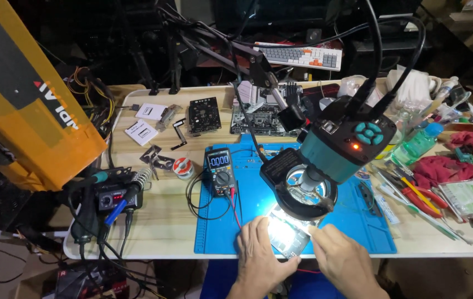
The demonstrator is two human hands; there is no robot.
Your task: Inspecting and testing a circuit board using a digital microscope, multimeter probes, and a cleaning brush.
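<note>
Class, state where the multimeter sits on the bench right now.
In the head view, the multimeter lies on the left part of the blue mat, beside the solder spool and left of the microscope.

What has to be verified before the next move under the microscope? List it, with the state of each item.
1. Circuit board sits under the ring light, brightly lit: ok.
2. Left hand rests on the board's left edge: ok.
3. Right hand touches the board's right edge with its fingers: ok.
4. Board lies on the blue mat, not on bare wood: ok.
5. Multimeter display lit; its red lead runs toward the board, but contact cannot be told.
6. Detail on the board's surface: cannot tell, washed out by glare.
</note>
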